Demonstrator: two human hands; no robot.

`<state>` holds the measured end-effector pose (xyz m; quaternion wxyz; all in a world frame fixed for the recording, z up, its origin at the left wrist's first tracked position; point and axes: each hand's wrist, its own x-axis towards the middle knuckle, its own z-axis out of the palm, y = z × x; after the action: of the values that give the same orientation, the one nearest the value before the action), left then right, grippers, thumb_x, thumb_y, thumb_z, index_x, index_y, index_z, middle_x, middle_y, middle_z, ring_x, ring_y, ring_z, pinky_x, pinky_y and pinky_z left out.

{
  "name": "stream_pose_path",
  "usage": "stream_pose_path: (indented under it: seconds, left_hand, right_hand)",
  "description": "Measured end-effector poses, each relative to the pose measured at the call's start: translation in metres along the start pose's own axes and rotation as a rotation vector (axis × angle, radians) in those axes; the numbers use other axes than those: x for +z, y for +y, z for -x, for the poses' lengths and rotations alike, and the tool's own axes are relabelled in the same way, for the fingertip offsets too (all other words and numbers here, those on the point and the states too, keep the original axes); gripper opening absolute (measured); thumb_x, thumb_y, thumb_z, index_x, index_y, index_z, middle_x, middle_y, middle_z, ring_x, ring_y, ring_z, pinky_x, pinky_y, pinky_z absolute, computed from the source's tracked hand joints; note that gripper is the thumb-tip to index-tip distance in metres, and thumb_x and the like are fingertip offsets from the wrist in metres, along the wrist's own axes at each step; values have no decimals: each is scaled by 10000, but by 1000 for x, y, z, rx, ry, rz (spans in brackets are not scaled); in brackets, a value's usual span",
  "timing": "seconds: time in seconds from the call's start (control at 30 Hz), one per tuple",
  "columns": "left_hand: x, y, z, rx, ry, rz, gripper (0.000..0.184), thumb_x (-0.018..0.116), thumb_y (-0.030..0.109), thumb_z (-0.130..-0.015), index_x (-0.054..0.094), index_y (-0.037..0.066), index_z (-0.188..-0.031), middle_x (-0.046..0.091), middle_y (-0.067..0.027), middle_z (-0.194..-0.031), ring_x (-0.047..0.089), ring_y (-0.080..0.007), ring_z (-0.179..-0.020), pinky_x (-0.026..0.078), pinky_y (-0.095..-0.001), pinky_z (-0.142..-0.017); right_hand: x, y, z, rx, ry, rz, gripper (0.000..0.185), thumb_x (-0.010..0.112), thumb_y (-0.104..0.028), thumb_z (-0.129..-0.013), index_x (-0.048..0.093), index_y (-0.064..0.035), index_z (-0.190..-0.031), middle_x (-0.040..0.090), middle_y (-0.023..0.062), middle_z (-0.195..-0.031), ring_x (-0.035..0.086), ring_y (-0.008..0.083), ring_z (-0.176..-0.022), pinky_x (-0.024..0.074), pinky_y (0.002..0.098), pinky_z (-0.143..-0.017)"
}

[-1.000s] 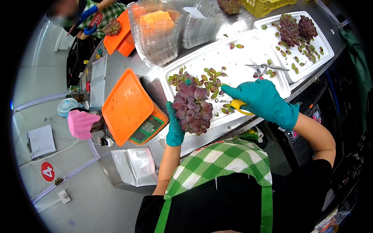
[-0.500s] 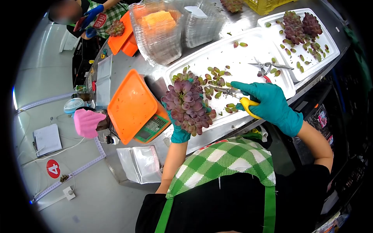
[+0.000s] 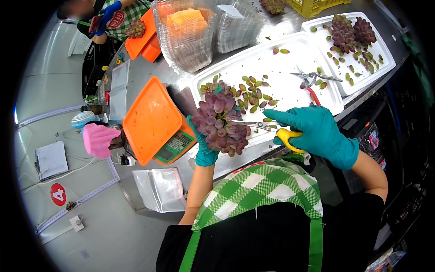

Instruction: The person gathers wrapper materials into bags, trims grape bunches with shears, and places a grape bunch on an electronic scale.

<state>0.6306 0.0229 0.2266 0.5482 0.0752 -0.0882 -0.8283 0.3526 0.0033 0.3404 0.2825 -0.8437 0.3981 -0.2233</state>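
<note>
My left hand [image 3: 205, 148], in a teal glove, is closed around a bunch of purple grapes [image 3: 221, 122] from its left side. The bunch is held up over the near left end of a white tray [image 3: 290, 50] and hides most of my fingers. Yellow-handled scissors [image 3: 289, 138] are gripped in my gloved right hand [image 3: 317, 132], its index finger stretched along them. Their blades point left and reach the bunch's right side. Loose greenish grapes [image 3: 253, 93] lie in the tray behind the blades. Red-handled snips [image 3: 311, 78] rest farther right in it.
Left of the tray stands a scale with an orange pan [image 3: 152, 120]. Stacked clear plastic boxes [image 3: 188, 50] are behind. Another white tray [image 3: 385, 68] holds grape bunches and loose grapes. Clear bags [image 3: 159, 190] lie at the near left. A co-worker's blue-gloved hand [image 3: 108, 13] shows at upper left.
My right hand has moved the scissors slightly down, and the blades now meet the bunch's right side. The bunch has turned a little in my left hand.
</note>
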Motion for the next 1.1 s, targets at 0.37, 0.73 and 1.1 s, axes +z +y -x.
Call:
stream_pose_path:
  seconds: [0.37, 0.73, 1.1]
  left_hand:
    - [34, -9, -18, 83, 301, -452, 792, 283, 684, -782, 265, 117, -1335, 339, -109, -1330, 387, -278, -1184, 331, -436, -983]
    - [56, -25, -43, -14, 531, -731, 598, 342, 509, -877, 324, 77, -1290, 434, -95, -1246, 469, -207, -1105, 390, -347, -942]
    - [80, -30, -28, 98, 430, -610, 667, 377, 541, -847, 279, 79, -1317, 406, -106, -1277, 431, -240, -1147, 360, -384, -964]
  right_hand:
    - [22, -5, -7, 262, 62, -442, 502, 692, -272, -721, 517, -150, -1175, 625, 89, -791, 601, 151, -660, 475, 269, -592]
    - [87, 15, -28, 630, 308, -1221, 531, 644, -249, -791, 442, -14, -1223, 568, 19, -887, 510, 49, -768, 435, 192, -670]
    - [94, 22, -28, 429, 274, -1434, 437, 575, -150, -832, 436, -7, -1221, 530, 56, -1132, 499, 90, -987, 411, 213, -852]
